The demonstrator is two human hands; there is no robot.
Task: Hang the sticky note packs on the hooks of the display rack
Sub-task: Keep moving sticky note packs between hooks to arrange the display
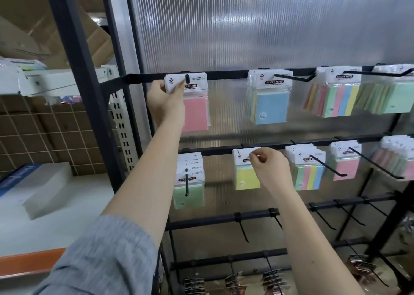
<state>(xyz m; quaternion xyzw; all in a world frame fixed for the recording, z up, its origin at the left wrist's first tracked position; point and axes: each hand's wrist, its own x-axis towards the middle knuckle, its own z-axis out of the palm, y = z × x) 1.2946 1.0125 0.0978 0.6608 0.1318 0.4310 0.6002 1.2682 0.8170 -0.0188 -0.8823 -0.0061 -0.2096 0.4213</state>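
The thumb and fingers of the left hand pinch the white header card of a pink sticky note pack, holding it steady where its punched hole meets a black hook at the left end of the rack's upper rail; the card is gripped, probably, because that is where the hole sits. The right hand has its fingers curled in a pinch on the header of a yellow pack under the middle rail, its hook hidden behind the hand (so whether it is threaded cannot be told). Other packs hang along both rails toward the right edge. Lower rails carry bare hooks. Behind stands a ribbed translucent panel; left of the rack are white shelves and cardboard boxes.
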